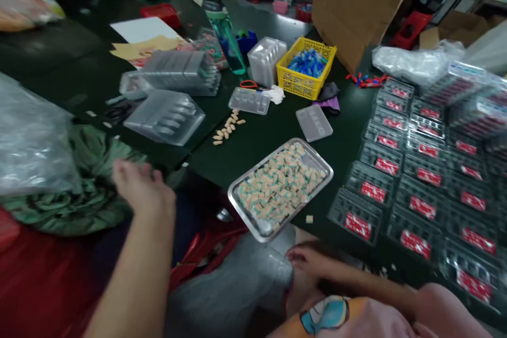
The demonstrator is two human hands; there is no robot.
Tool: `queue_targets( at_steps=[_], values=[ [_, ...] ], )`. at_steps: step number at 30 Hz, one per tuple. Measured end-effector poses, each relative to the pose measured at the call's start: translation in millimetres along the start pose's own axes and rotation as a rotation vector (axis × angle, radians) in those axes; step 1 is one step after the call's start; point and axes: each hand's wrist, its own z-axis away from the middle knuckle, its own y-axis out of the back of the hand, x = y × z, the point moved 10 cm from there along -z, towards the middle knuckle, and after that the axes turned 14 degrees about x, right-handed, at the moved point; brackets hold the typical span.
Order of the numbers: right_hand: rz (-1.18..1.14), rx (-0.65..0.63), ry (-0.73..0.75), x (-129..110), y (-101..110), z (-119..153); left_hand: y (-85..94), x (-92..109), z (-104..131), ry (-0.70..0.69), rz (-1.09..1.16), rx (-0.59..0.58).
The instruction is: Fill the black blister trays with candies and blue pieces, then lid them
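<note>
My left hand [143,186] is raised beside a bunched green cloth [99,150], its fingers somewhat apart and nothing seen in it. Low in front of my body, my right hand [304,257] rests by the edge of a grey plastic sheet [237,280], fingers loosely apart and holding nothing visible. Above it, a metal tray [233,198] full of small beige and green blocks lies at the table edge. One loose block [309,219] sits right of the tray. Beyond are a clear lid [315,122] and a small pile of beige pieces [227,129].
Rows of clear packs with red cards [386,166] cover the table's right side. Farther back stand a yellow basket [303,82] of blue pieces, a green bottle [227,37] and orange-handled scissors [249,84]. Stacked clear trays [166,116] lie left of centre; a plastic bag [34,142] is at the far left.
</note>
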Motion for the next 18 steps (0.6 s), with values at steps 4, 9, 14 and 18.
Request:
queue_targets(
  at_steps=[4,9,14,18],
  values=[
    [0.015,-0.131,0.212,-54.0,14.7,16.2,32.6,-68.1,119.8,0.302,0.005,-0.174],
    [-0.013,0.075,0.449,-123.6,98.0,29.8,57.4,-95.0,215.7,0.343,0.117,-0.228],
    [0.135,0.530,0.482,-135.7,201.4,13.7,69.3,-101.4,253.2,0.373,0.169,-0.249],
    [0.255,0.623,0.482,-135.0,230.0,-6.6,78.8,-96.0,262.9,0.298,0.137,-0.251]
  ],
)
